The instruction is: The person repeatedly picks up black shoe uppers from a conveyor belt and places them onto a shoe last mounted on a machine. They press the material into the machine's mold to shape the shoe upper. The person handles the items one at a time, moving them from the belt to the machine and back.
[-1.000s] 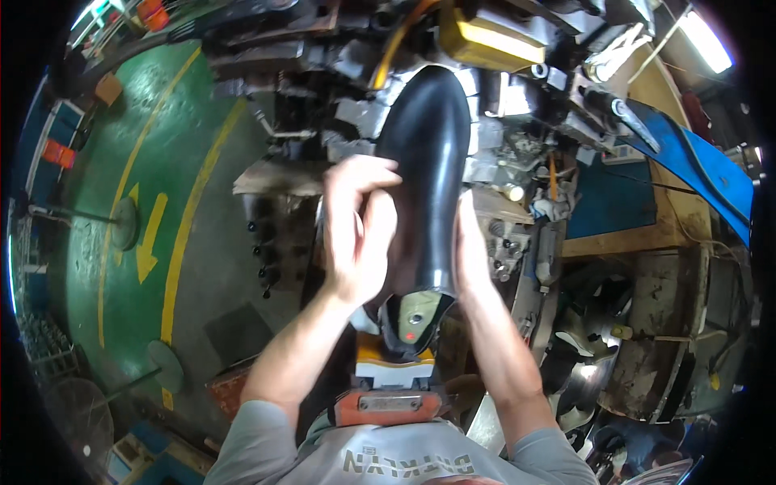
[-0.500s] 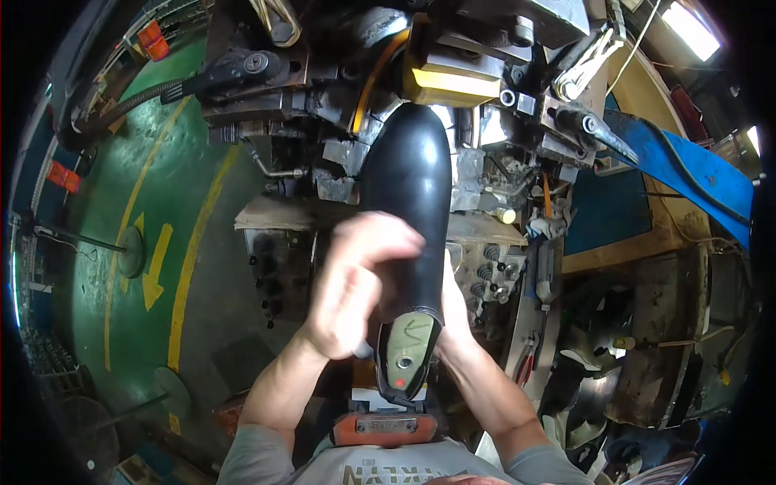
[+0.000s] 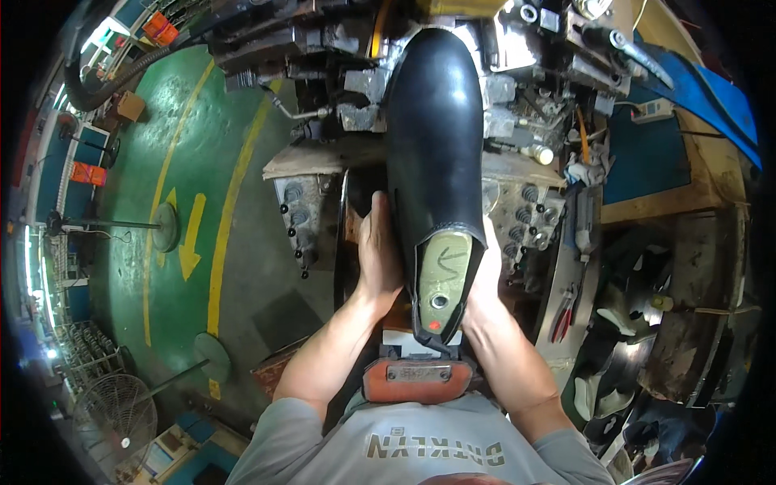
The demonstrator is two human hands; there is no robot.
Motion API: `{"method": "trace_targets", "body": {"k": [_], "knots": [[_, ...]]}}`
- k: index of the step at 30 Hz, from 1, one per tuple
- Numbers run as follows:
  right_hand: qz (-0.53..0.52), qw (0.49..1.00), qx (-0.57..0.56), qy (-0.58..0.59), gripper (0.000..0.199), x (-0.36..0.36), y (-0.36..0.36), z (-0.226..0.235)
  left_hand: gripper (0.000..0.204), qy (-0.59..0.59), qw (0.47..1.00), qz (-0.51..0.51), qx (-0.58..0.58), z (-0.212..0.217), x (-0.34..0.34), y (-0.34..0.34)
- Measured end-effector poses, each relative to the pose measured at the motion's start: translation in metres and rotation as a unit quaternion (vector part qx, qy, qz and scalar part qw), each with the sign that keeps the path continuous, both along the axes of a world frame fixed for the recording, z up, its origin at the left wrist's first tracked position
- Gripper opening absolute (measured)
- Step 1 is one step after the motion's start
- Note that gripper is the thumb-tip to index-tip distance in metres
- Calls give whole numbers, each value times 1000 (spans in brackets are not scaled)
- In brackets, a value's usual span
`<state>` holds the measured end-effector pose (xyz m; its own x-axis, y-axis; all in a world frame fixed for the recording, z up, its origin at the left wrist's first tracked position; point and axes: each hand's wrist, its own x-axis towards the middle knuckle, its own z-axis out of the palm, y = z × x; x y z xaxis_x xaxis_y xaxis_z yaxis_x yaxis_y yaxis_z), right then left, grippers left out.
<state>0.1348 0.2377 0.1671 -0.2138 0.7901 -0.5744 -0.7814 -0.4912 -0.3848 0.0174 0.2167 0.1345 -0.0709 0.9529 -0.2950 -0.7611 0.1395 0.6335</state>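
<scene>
A black leather shoe upper point(image 3: 433, 137) sits on a pale green last point(image 3: 443, 275), toe pointing away from me into a grey lasting machine point(image 3: 517, 56). My left hand point(image 3: 378, 255) grips the shoe's left side near the heel. On the opposite side, my right hand point(image 3: 485, 279) clasps the heel part. Both forearms rise from the lower edge. An orange padded rest point(image 3: 416, 381) lies just below the shoe's heel.
Machine blocks with bolts point(image 3: 295, 214) flank the shoe. A green floor with yellow lines and an arrow point(image 3: 190, 234) spreads left. A blue mat point(image 3: 695, 81) lies upper right. Red-handled pliers point(image 3: 562, 319) and shoe parts point(image 3: 622, 380) lie at right. A fan point(image 3: 113, 412) stands lower left.
My left hand has slid from the top of the shoe down to its left side. The shoe has moved forward into the machine, and the last's top now shows.
</scene>
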Motion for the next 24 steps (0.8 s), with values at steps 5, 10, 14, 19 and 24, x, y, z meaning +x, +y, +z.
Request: {"method": "trace_targets", "body": {"k": [5,10,14,19,24], "knots": [[-11,996,50,-78,37,-3,0,-8,60,45,999,-8,27,-27,-4,-9],[21,996,79,-18,35,12,10,-46,58,32,999,20,25,-55,4,1],[85,993,82,-24,36,10,0,-33,57,0,999,-30,30,-49,-3,5],[60,988,143,-26,32,3,1,-35,56,-38,992,-87,83,-39,-1,1],[80,969,226,59,29,5,5,-49,52,-128,980,-89,121,-40,3,-7]]}}
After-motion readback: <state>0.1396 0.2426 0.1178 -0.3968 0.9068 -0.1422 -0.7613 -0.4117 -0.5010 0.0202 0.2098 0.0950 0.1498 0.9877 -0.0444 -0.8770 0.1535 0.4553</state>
